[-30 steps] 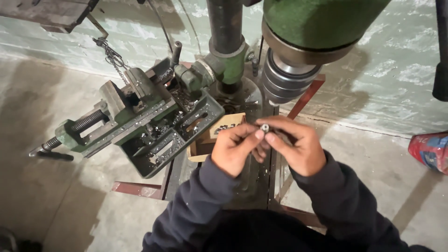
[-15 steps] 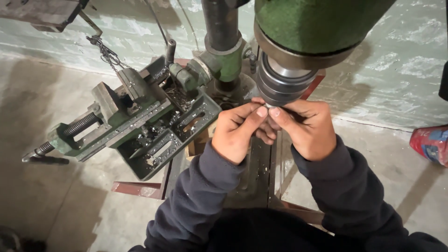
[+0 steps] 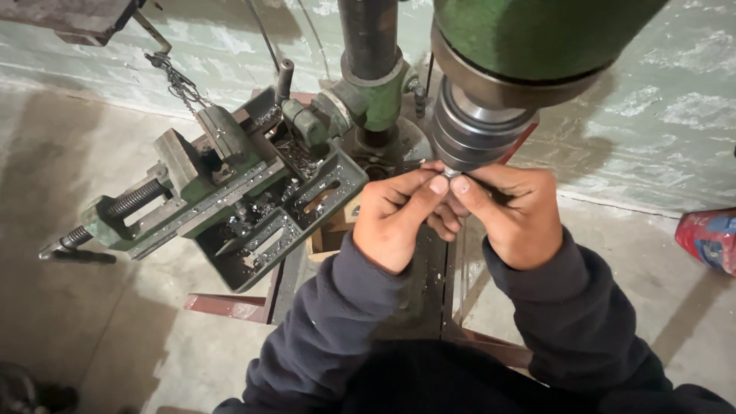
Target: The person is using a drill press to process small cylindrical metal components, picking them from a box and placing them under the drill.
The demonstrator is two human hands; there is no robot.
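Pinching a small bit (image 3: 451, 173) under the chuck (image 3: 468, 138) — left hand (image 3: 395, 218), right hand (image 3: 517, 215).

- One view only, from a camera worn on the person's head, so no second view shares any part of the scene.
- It looks steeply down, past the green round drill-press head (image 3: 529, 38) close under the lens, onto the grey concrete floor (image 3: 92, 307).
- It sits near: dark sleeves fill the bottom edge, the left hand (image 3: 395, 218) and right hand (image 3: 514, 215) lie mid-frame.
- It faces the pale painted wall (image 3: 652, 100) along the top.
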